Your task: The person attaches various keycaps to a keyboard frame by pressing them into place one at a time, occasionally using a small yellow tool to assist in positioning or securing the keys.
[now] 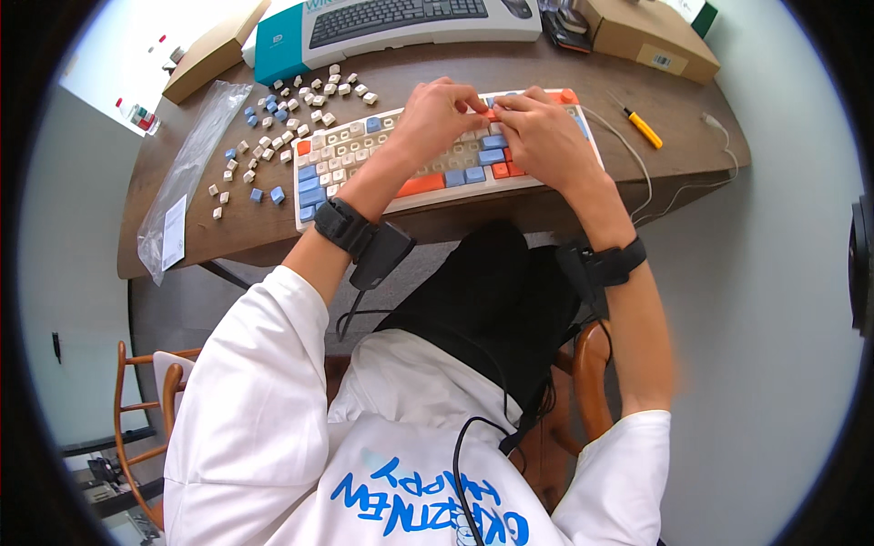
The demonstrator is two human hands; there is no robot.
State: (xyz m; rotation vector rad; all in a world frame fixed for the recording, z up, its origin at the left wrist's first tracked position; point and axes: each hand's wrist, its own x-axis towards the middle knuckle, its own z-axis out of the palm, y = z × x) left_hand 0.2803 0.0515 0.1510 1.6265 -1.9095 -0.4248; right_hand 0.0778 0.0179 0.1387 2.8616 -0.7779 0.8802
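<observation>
A white keyboard [432,181] with white, blue and orange keycaps lies on the dark wooden desk [683,164], with some bare switch spots among the keys. My left hand [439,116] reaches over its upper middle, fingers bent together at an orange key [490,115] near the top row. My right hand [542,136] is beside it on the right, its curled fingertips at the same spot. What either hand grips, if anything, is hidden. Loose white and blue keycaps [277,195] are scattered left of the keyboard.
A clear plastic bag [187,173] lies at the left. A keyboard box [278,55] and cardboard boxes [637,36] stand at the back. A yellow-handled tool [645,129] and white cable [728,150] lie at the right. A wooden chair [123,391] stands lower left.
</observation>
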